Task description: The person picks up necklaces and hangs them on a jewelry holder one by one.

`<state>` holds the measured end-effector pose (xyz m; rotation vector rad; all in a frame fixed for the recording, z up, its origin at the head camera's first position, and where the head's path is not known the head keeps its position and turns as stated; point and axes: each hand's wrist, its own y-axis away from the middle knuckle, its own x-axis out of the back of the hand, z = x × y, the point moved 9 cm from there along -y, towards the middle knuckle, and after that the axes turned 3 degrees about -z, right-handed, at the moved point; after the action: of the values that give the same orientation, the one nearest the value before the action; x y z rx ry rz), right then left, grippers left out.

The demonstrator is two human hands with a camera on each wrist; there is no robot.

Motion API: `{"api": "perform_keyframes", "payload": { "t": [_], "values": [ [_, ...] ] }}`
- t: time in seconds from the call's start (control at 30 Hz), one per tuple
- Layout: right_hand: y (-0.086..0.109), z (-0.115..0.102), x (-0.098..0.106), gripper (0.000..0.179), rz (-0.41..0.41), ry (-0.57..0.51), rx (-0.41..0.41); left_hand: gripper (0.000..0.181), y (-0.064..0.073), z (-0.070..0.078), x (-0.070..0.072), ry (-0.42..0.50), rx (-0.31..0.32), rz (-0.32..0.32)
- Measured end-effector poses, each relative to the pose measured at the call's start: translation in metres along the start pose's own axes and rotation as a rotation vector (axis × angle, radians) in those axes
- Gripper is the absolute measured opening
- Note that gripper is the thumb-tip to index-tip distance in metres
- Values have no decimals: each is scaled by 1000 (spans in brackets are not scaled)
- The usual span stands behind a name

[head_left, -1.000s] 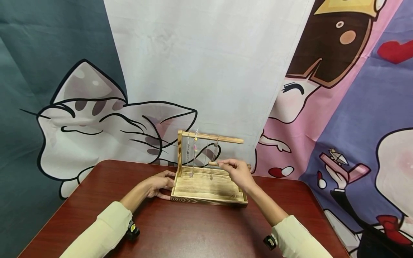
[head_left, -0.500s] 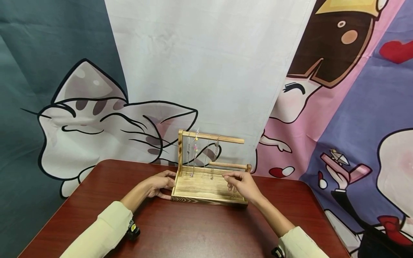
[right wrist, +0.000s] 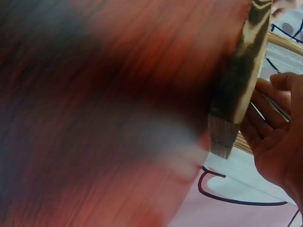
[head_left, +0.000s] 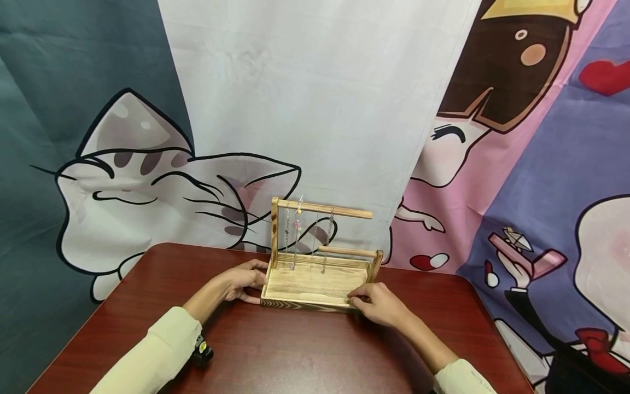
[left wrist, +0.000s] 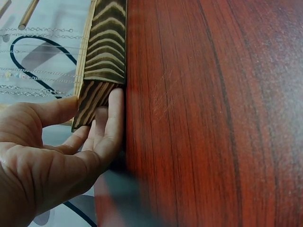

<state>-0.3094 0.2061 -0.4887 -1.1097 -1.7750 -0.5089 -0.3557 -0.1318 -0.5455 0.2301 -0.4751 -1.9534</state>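
Note:
A wooden jewelry stand [head_left: 305,287] has a shallow tray as its base and an upper bar [head_left: 351,212] on a left post. Several chain necklaces [head_left: 297,235] hang from that bar, one with coloured beads. My left hand [head_left: 243,282] holds the tray's left end, thumb at the upper edge and fingers against the end board [left wrist: 94,97] in the left wrist view. Over the front right corner of the tray, my right hand [head_left: 381,303] reaches in with bent fingers. The front wall [right wrist: 241,71] hides its fingertips in the right wrist view; I cannot tell whether they pinch anything.
A shorter, lower bar [head_left: 346,251] on a right post bears nothing. The stand sits on a reddish-brown table [head_left: 315,350], near its back edge. Behind hangs a cloth backdrop [head_left: 315,109] with cartoon drawings.
My right hand has come down from the lower bar's left end to the tray's front right corner. It now covers a small thing seen there earlier. The left hand has stayed put.

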Motion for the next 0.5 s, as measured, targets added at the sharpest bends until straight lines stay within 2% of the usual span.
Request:
{"api": "perform_keyframes", "payload": {
  "t": [0.2, 0.4, 0.5],
  "values": [
    [7, -6, -8, 23, -27, 182, 104, 65, 1, 0, 0, -1, 0, 0],
    [10, -12, -15, 28, -36, 272, 162, 65, 2, 1, -1, 2, 1, 0],
    [8, -13, -18, 32, -46, 297, 165, 65, 3, 2, -1, -1, -1, -2]
  ]
}}
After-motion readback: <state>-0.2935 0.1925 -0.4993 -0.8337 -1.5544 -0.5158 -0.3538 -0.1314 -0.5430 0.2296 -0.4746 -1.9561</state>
